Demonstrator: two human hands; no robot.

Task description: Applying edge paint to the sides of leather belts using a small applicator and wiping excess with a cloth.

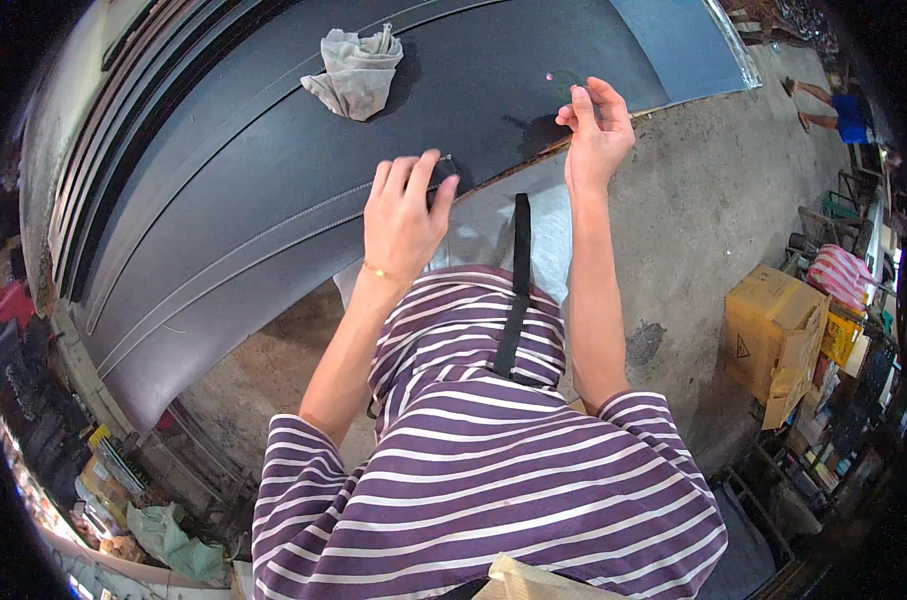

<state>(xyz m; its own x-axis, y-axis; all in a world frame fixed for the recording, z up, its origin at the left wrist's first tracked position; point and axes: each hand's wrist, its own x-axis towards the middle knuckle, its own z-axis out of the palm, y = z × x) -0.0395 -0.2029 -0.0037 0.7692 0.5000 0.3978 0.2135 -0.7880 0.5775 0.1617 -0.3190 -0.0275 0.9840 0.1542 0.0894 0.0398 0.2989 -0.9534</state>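
My left hand (406,215) is over the near edge of a dark-topped table (454,80), its fingers curled and the thumb across from them. A small dark thing shows by its fingertips, too dark against the surface to name. A thin, ridged, cord-like strip (274,232) runs along the tabletop toward this hand. Further right, my right hand (599,135) is raised at the table's edge with thumb and forefinger pinched together. Whatever is in that pinch is too fine to make out; a faint greenish arc shows beside the fingertips. A crumpled grey cloth (354,75) lies on the tabletop beyond my left hand.
Long dark strips (79,200) line the table's far left side. A bluish sheet (679,45) covers its right end. On the concrete floor (689,210) at right stands an open cardboard box (769,335) beside piled goods. Another person's legs (814,95) show at upper right.
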